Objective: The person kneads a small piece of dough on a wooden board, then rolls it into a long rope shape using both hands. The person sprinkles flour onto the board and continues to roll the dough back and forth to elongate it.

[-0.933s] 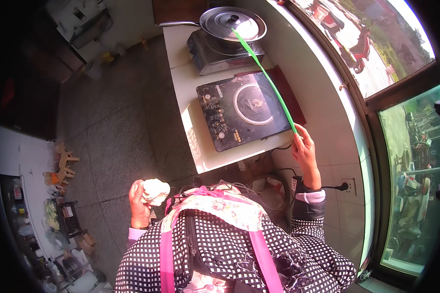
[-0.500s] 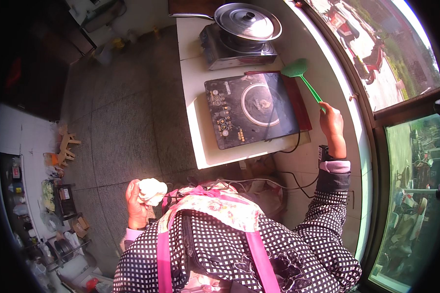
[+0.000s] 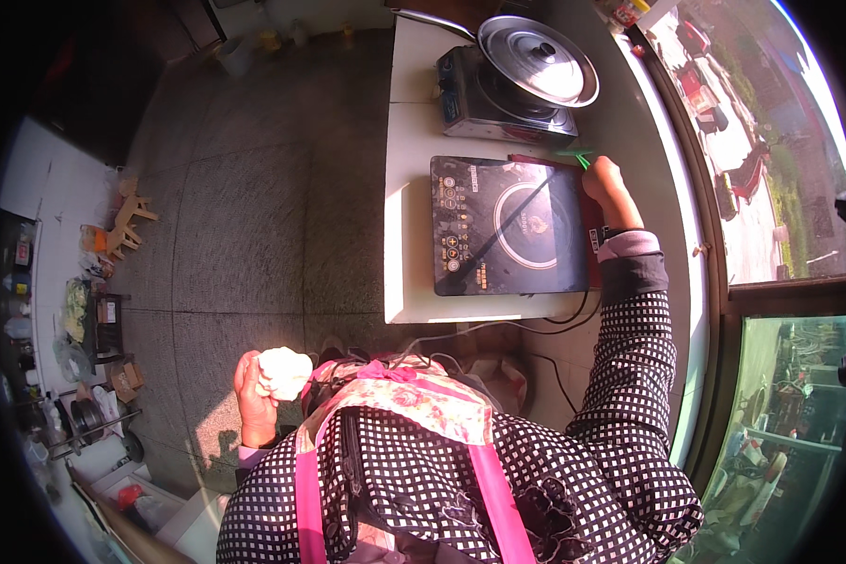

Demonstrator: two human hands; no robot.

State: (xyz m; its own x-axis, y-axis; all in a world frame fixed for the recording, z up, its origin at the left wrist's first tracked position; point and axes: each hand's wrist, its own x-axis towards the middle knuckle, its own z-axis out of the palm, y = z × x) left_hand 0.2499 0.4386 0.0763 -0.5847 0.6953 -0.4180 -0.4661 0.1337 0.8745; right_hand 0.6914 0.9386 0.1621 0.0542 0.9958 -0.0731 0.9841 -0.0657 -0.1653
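Observation:
Low at left, my left hand is closed around a white crumpled cloth-like lump. My right hand, at the right end of the counter, grips a green long-handled plastic utensil; most of it is hidden or faint beyond my fingers. This hand is over the rear edge of a black induction cooker, near a dark red board lying partly under it. Farther back, a metal gas stove bears a handled pan with a steel lid.
Cables hang below the counter's near edge. A window runs along the right. At left are a small wooden stool, cluttered shelves and boxes along the wall; buckets stand at the back.
My right hand has moved up and away along the counter, drawing the green utensil off the pan lid to beside the cooker. The view has shifted; my left hand still holds the white lump.

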